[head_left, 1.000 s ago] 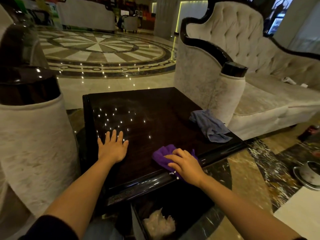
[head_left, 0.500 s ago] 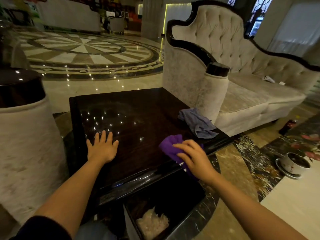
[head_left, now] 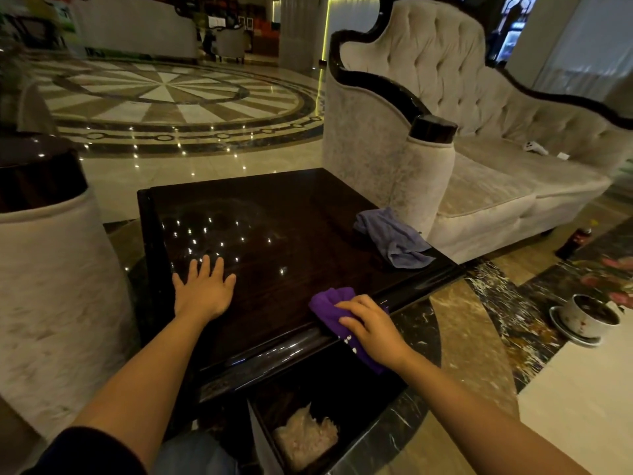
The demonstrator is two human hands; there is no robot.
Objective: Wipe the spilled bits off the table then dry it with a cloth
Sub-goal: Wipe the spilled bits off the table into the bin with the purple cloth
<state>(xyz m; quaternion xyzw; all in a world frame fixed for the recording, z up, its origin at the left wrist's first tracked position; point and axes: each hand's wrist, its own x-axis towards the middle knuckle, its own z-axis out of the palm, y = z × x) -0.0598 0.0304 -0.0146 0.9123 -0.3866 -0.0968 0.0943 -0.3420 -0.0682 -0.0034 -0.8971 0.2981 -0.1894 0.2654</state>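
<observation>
Head view is showing the right hand [head_left: 373, 329] gripping the purple cloth [head_left: 330, 305], now dragging over the desk [head_left: 291, 234] edge; left hand [head_left: 203, 293] is staying flat, open.

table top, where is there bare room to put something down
The widest bare patch on the table runs from the far edge through the middle, bordered by the left hand and the grey-blue cloth. The near right edge is crowded: the right hand presses the purple cloth there.
</observation>
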